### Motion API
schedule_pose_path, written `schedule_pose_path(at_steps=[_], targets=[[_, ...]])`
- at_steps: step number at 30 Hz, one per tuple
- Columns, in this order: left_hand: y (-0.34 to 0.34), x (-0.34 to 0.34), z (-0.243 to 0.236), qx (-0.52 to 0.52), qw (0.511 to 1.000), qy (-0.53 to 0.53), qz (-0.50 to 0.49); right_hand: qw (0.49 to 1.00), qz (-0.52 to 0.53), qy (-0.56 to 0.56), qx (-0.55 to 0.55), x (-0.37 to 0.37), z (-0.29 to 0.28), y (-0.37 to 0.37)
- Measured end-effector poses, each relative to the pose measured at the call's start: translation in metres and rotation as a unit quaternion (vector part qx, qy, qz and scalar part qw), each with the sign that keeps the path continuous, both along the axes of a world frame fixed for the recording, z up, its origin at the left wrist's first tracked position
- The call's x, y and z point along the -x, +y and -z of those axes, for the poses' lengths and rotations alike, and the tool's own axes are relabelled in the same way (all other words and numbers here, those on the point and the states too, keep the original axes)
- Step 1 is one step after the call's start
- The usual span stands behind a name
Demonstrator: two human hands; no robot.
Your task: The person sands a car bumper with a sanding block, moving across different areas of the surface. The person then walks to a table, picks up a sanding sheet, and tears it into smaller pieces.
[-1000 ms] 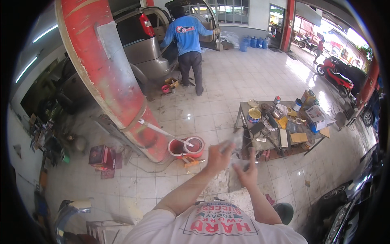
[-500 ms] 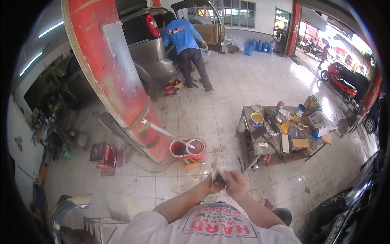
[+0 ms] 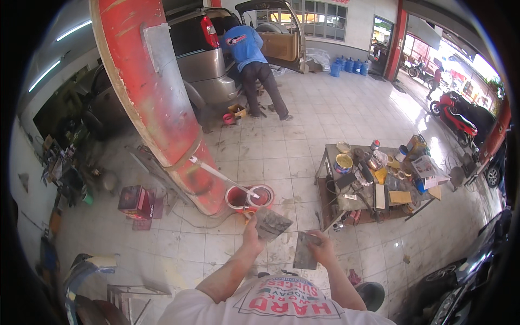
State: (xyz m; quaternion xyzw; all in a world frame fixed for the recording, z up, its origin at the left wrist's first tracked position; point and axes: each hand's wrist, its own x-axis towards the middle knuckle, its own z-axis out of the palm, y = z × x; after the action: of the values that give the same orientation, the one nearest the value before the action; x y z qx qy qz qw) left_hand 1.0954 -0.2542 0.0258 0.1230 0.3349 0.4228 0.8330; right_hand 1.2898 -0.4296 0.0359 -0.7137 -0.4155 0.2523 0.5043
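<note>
Low in the head view, my left hand (image 3: 251,234) grips a smeared grey flat plate (image 3: 274,222), tilted, its upper part near the red bucket (image 3: 236,196) behind it. My right hand (image 3: 323,247) holds a second, darker flat rectangular plate (image 3: 304,254) at its upper edge, hanging down. The two plates are apart, both held out over the tiled floor. Beyond them to the right stands a cluttered metal worktable (image 3: 353,203) with cans, papers and boards on it.
A red pillar (image 3: 142,97) with a white pipe rises at the left, near a dark red box (image 3: 136,203). A co-worker (image 3: 244,49) in blue leans into an SUV (image 3: 197,70). Motorcycles (image 3: 455,116) stand right, a dark vehicle (image 3: 460,276) lower right.
My hands, together half a second ago, have moved apart, each with a plate, the left upward and leftward. The co-worker, upright a second ago, is now bent into the car.
</note>
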Motion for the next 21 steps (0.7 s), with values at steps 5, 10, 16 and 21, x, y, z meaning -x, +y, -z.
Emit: schedule_pose_path(at_steps=[5,10,16,21], targets=[[-0.022,-0.023,0.002,-0.021,0.985,0.166,0.045,0.993,-0.013,0.119,0.002,0.006,-0.013,0.007],[-0.04,-0.025,0.024,-0.14,0.92,0.345,0.121,0.987,0.015,0.151,0.06,0.011,-0.014,0.005],[-0.008,0.012,0.038,-0.19,0.935,0.288,0.079,0.994,0.073,-0.024,0.074,0.006,-0.026,0.009],[0.029,0.033,0.013,-0.226,0.922,0.312,0.04,0.983,-0.04,-0.133,0.117,0.013,-0.032,0.013]])
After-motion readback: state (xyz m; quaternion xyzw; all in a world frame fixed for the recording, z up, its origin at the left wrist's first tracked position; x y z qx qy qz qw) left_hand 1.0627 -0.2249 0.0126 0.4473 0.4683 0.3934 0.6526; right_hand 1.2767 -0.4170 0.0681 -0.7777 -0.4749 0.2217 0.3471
